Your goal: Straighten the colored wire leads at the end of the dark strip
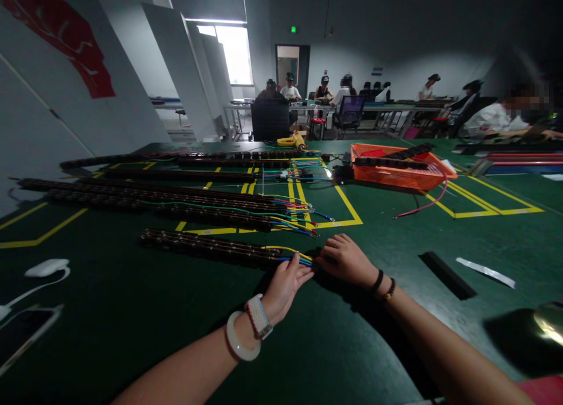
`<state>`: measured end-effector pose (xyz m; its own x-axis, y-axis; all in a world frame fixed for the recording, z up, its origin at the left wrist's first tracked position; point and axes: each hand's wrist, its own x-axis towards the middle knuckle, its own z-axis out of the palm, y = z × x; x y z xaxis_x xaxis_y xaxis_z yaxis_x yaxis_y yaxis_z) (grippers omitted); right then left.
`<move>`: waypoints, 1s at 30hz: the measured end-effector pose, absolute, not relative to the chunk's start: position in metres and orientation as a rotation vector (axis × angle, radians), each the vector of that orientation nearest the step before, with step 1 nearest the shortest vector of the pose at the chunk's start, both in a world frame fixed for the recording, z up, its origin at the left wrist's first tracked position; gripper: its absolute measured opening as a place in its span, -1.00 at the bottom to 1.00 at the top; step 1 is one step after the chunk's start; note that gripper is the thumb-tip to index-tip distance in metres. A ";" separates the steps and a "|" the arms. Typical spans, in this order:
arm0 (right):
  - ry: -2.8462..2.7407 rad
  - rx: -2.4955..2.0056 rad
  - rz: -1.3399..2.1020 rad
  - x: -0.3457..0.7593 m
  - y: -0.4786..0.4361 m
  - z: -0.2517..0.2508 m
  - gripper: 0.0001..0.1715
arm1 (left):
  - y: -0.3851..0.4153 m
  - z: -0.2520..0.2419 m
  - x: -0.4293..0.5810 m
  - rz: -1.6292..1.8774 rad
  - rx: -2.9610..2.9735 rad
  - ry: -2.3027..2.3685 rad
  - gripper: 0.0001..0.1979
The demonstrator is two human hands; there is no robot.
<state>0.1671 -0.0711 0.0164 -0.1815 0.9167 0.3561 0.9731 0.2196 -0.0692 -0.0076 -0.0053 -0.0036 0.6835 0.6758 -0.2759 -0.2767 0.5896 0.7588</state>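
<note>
A black cable chain (211, 245) lies on the green table, its blue, green and yellow wires (287, 254) coming out at the right end. My left hand (285, 285) is closed around these wires, thumb on top and fingers beneath. Just right of it, my right hand (347, 259) has its fingers bent together at the wire ends; the tips it pinches are hidden behind the fingers. Beyond my hands rests a row of longer cable chains (176, 203) with loose coloured wires at their right ends.
An orange basket (391, 176) holding dark parts stands at the back right, near a yellow heat gun (292, 141). A black strip (446, 275) and a white strip (486, 272) lie to the right. At left are a phone (29, 334) and a white charger (47, 268). People sit at farther tables.
</note>
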 end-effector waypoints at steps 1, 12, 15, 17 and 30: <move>-2.156 -1.782 -0.202 0.169 -0.070 0.015 -0.70 | -0.005 -0.003 -0.008 0.596 0.753 0.601 -0.74; -2.152 -1.694 -0.052 0.180 -0.067 0.009 -0.66 | -0.007 0.001 -0.009 0.579 0.775 0.601 -0.75; -2.104 -1.777 -0.369 0.180 -0.067 0.008 -0.69 | -0.008 0.002 -0.009 0.579 0.784 0.602 -0.74; -2.123 -1.802 -0.539 0.180 -0.067 0.009 -0.70 | -0.008 0.002 -0.009 0.580 0.789 0.613 -0.74; -2.031 -1.782 -0.295 0.178 -0.066 0.009 -0.74 | -0.006 0.000 -0.009 0.581 0.779 0.575 -0.75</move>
